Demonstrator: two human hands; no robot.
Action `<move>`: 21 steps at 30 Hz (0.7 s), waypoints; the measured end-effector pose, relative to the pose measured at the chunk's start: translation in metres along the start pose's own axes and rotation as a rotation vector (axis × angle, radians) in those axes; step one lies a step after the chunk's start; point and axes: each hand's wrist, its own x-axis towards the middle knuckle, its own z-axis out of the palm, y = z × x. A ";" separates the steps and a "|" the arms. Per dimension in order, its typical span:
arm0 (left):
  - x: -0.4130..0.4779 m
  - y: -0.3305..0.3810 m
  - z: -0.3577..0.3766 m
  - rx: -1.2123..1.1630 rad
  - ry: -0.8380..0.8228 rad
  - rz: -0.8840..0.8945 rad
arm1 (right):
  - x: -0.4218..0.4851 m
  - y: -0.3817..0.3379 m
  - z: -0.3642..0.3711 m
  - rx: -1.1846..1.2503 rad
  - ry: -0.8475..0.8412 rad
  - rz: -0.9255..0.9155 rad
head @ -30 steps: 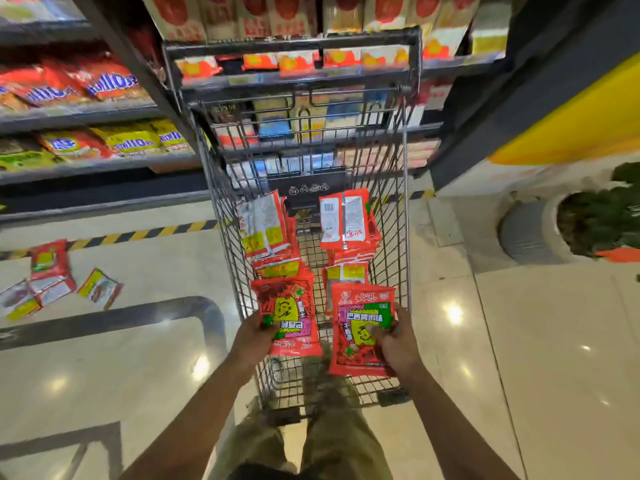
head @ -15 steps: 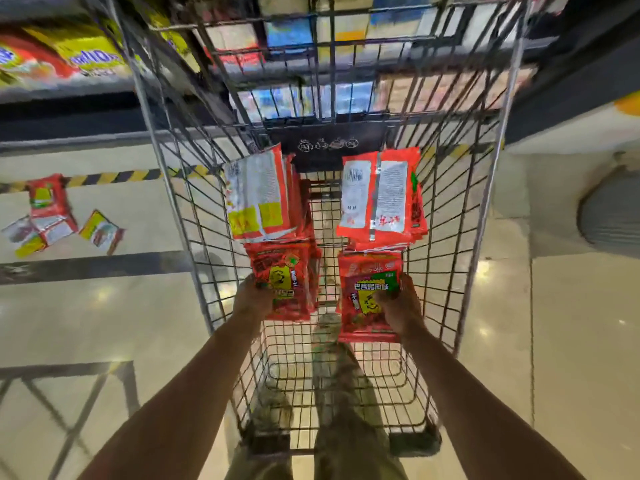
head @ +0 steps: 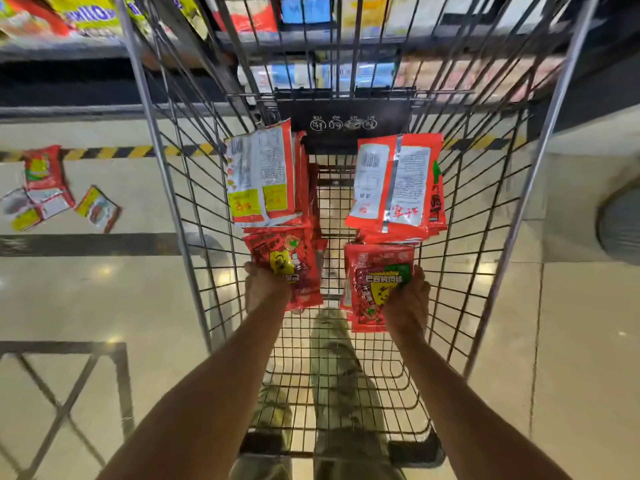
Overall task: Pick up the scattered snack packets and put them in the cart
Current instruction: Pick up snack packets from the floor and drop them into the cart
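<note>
Both hands are hovering inside the cart (head: 485, 237) | left hand (head: 265, 289) is gripping left red packet (head: 287, 261) | right hand (head: 407, 299) is gripping right red packet (head: 375, 285) | loose packets (head: 52, 188) are lying on floor (head: 104, 306)

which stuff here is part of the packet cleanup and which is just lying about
Part of the job:
- cart
- left hand gripping the left packet
- right hand gripping the right packet
- left stack and right stack in the cart
- floor packets

Just there:
- shelf goods
- striped floor tape
- blurred grey object
</note>
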 end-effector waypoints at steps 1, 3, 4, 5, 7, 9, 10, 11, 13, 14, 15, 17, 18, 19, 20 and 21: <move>-0.003 -0.002 -0.001 0.002 0.018 0.010 | -0.002 0.003 -0.001 -0.013 -0.014 -0.012; -0.012 -0.004 -0.008 0.006 0.039 0.030 | -0.008 0.006 -0.007 -0.046 -0.028 -0.060; -0.021 -0.005 -0.014 -0.006 0.044 0.056 | -0.012 0.007 -0.011 -0.077 -0.027 -0.100; -0.031 -0.006 -0.023 -0.010 0.044 0.094 | -0.017 0.004 -0.017 -0.121 -0.023 -0.146; -0.045 -0.017 -0.040 -0.021 0.019 0.190 | -0.027 0.002 -0.027 -0.197 -0.031 -0.227; -0.069 -0.027 -0.068 -0.037 -0.034 0.356 | -0.045 -0.004 -0.043 -0.233 -0.023 -0.341; -0.084 -0.032 -0.086 -0.060 -0.064 0.447 | -0.058 -0.011 -0.053 -0.235 -0.015 -0.422; -0.102 -0.036 -0.105 -0.050 -0.096 0.536 | -0.070 -0.020 -0.063 -0.242 -0.016 -0.487; -0.131 -0.056 -0.142 0.041 -0.108 0.709 | -0.092 -0.042 -0.081 -0.329 -0.017 -0.579; -0.144 -0.068 -0.161 0.084 -0.079 0.777 | -0.104 -0.054 -0.087 -0.370 -0.015 -0.614; -0.151 -0.084 -0.178 0.124 -0.019 0.840 | -0.116 -0.068 -0.092 -0.399 -0.004 -0.649; -0.150 -0.118 -0.204 0.208 0.103 0.861 | -0.143 -0.091 -0.096 -0.471 0.021 -0.718; -0.149 -0.136 -0.216 0.223 0.150 0.851 | -0.156 -0.101 -0.094 -0.509 0.024 -0.750; -0.146 -0.154 -0.228 0.244 0.198 0.842 | -0.171 -0.113 -0.091 -0.555 0.022 -0.777; -0.144 -0.172 -0.240 0.275 0.246 0.825 | -0.186 -0.123 -0.086 -0.589 0.020 -0.811; -0.145 -0.188 -0.253 0.297 0.284 0.808 | -0.199 -0.131 -0.079 -0.625 0.013 -0.848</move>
